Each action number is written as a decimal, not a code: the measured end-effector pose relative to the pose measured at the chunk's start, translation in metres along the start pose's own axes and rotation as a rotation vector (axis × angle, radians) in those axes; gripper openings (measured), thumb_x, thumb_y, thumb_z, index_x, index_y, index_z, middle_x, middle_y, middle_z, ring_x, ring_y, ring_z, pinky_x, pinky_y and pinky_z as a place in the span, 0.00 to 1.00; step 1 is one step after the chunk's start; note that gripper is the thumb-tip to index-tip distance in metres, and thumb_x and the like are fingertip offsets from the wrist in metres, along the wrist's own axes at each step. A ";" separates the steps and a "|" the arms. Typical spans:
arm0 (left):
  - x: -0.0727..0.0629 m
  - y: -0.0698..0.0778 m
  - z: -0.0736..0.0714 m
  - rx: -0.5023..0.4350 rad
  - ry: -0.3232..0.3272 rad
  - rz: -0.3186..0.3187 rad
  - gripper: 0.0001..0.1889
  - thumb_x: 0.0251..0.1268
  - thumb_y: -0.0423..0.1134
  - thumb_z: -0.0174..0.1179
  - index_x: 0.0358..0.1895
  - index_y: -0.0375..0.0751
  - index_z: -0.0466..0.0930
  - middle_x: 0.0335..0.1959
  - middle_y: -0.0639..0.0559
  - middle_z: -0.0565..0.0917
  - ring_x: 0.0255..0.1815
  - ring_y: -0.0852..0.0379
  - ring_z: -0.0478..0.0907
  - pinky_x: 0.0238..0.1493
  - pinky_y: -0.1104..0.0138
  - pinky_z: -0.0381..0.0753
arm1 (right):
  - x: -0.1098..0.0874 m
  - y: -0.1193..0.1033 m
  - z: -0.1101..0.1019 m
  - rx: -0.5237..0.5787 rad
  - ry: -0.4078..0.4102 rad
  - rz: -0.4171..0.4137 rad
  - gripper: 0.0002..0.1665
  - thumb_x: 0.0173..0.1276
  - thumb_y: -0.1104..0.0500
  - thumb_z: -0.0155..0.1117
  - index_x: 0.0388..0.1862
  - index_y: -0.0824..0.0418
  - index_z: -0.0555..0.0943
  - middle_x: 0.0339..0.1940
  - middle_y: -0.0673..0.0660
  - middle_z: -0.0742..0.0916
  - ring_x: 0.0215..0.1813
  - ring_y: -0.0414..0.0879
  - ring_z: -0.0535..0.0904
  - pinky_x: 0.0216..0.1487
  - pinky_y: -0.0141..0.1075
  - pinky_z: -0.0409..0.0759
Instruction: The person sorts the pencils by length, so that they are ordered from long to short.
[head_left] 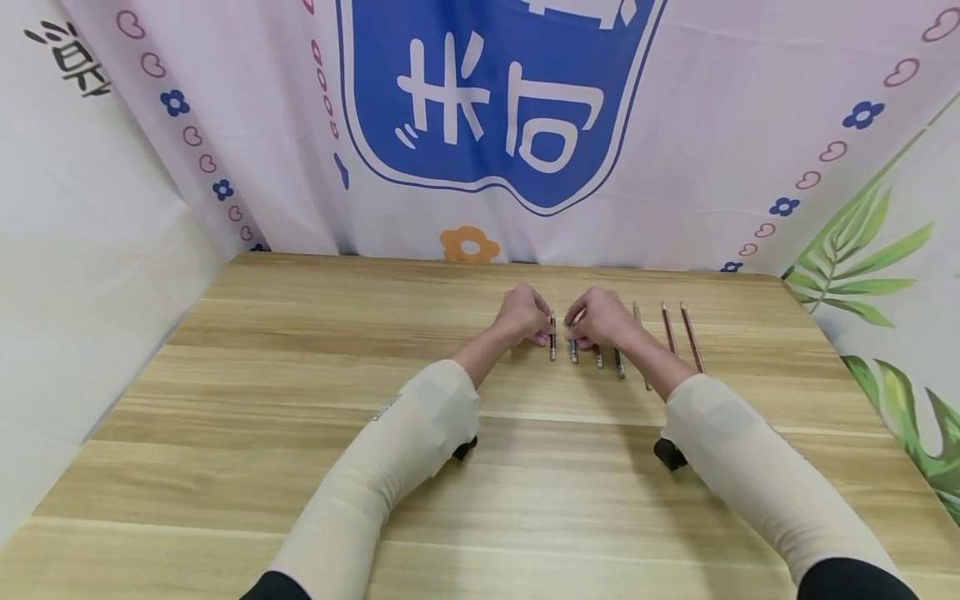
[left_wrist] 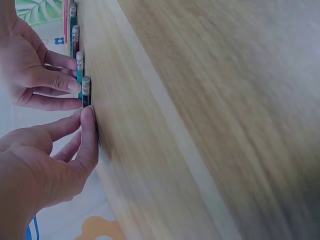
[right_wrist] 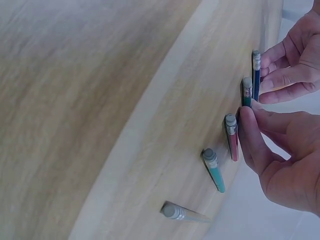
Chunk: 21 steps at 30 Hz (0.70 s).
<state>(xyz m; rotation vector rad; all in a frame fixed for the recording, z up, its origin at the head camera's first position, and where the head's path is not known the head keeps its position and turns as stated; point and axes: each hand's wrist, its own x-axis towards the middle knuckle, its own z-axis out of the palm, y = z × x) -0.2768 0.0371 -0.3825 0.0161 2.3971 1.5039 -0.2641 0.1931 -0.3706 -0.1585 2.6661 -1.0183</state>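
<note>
Several eraser-tipped pencils lie side by side near the table's far edge. My left hand [head_left: 525, 315] pinches the dark blue pencil [left_wrist: 86, 91] at the row's left end between thumb and fingertips. Just to its right, my right hand [head_left: 602, 317] pinches the green pencil [right_wrist: 246, 92]; its eraser end points toward me. A small gap separates these two pencils. Right of them, partly under my right hand and forearm, lie a dark red pencil [right_wrist: 232, 137], a teal pencil [right_wrist: 215, 172] and a pale yellow one [right_wrist: 187, 214].
Two reddish pencils [head_left: 693, 337] lie farther right, partly behind my right forearm. The wood-grain table [head_left: 300, 417] stretches left and toward me. A printed curtain [head_left: 285, 167] hangs along its far edge. Black wrist mounts [head_left: 670, 454] sit under both cuffs.
</note>
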 end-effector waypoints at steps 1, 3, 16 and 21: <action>0.000 0.000 0.000 -0.002 -0.001 0.000 0.12 0.60 0.16 0.67 0.47 0.23 0.82 0.29 0.38 0.85 0.16 0.57 0.79 0.29 0.66 0.91 | 0.000 0.000 0.000 -0.004 -0.001 -0.002 0.14 0.65 0.73 0.72 0.50 0.75 0.86 0.38 0.69 0.90 0.23 0.43 0.86 0.31 0.34 0.90; 0.000 0.000 -0.001 -0.011 -0.004 0.001 0.13 0.60 0.16 0.67 0.48 0.22 0.82 0.32 0.35 0.86 0.17 0.56 0.79 0.30 0.65 0.91 | 0.002 0.000 -0.001 -0.014 -0.005 -0.008 0.14 0.65 0.73 0.72 0.50 0.75 0.85 0.38 0.69 0.90 0.23 0.43 0.86 0.31 0.34 0.90; -0.013 -0.012 -0.039 -0.039 -0.075 0.046 0.17 0.62 0.17 0.65 0.54 0.21 0.79 0.30 0.40 0.83 0.22 0.54 0.81 0.38 0.59 0.93 | -0.003 0.005 -0.009 -0.005 -0.010 -0.030 0.16 0.66 0.74 0.69 0.52 0.77 0.83 0.38 0.68 0.90 0.28 0.47 0.87 0.34 0.35 0.91; -0.028 -0.023 -0.074 0.128 -0.085 0.176 0.16 0.66 0.23 0.65 0.55 0.22 0.80 0.33 0.41 0.83 0.30 0.50 0.83 0.41 0.59 0.91 | -0.021 0.011 -0.023 -0.075 0.017 -0.099 0.16 0.68 0.71 0.66 0.53 0.78 0.83 0.32 0.65 0.89 0.30 0.49 0.87 0.34 0.36 0.89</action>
